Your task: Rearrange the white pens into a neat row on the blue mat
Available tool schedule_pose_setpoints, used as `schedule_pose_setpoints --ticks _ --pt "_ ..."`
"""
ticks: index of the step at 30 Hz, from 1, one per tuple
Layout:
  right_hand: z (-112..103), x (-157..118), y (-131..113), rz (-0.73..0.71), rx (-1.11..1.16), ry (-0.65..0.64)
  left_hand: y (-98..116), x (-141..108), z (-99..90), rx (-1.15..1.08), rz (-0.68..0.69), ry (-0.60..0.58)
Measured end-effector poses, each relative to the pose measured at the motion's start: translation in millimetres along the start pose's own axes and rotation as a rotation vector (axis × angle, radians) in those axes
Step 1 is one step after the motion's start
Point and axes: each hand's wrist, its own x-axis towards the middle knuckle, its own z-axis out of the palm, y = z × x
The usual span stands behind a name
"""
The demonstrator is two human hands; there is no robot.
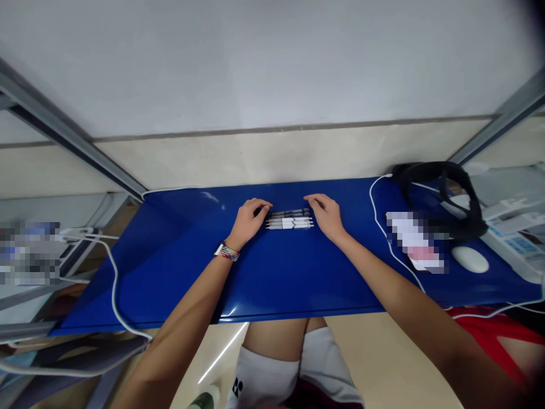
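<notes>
Several pens [289, 223] lie side by side in a close row on a blue table [272, 278]. The nearer ones have white barrels; the farther ones look dark or clear. My left hand [250, 220], with a colourful band on its wrist, rests at the left ends of the pens. Its fingers curve forward, with a gap between them and the thumb, and nothing shows in its grasp. By the right ends is my right hand [327, 216], index finger stretched inward and its grasp likewise bare. Whether either hand touches the outermost pens, I cannot tell.
On the right of the table are a black headset-like strap [443, 199], a blurred-out phone-like object [417, 241], a white computer mouse [470, 259] and a white cable [374, 207]. Another white cable [114, 278] hangs over the left edge. A wall and metal posts stand behind.
</notes>
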Motion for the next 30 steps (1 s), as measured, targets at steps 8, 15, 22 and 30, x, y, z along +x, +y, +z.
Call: schedule_pose_setpoints --ticks 8,15,22,30 --pt "24 -7 4 0.126 0.318 0.041 8 -2 23.3 -0.394 -0.159 0.122" --pt "26 -8 2 0.142 0.343 -0.031 14 1 38.4 -0.653 -0.241 0.129" --pt "21 -9 -7 0.141 0.371 -0.071 9 2 37.4 -0.741 -0.247 0.117" --pt "18 -8 -13 0.132 0.364 -0.1 5 1 36.7 -0.779 -0.238 0.109"
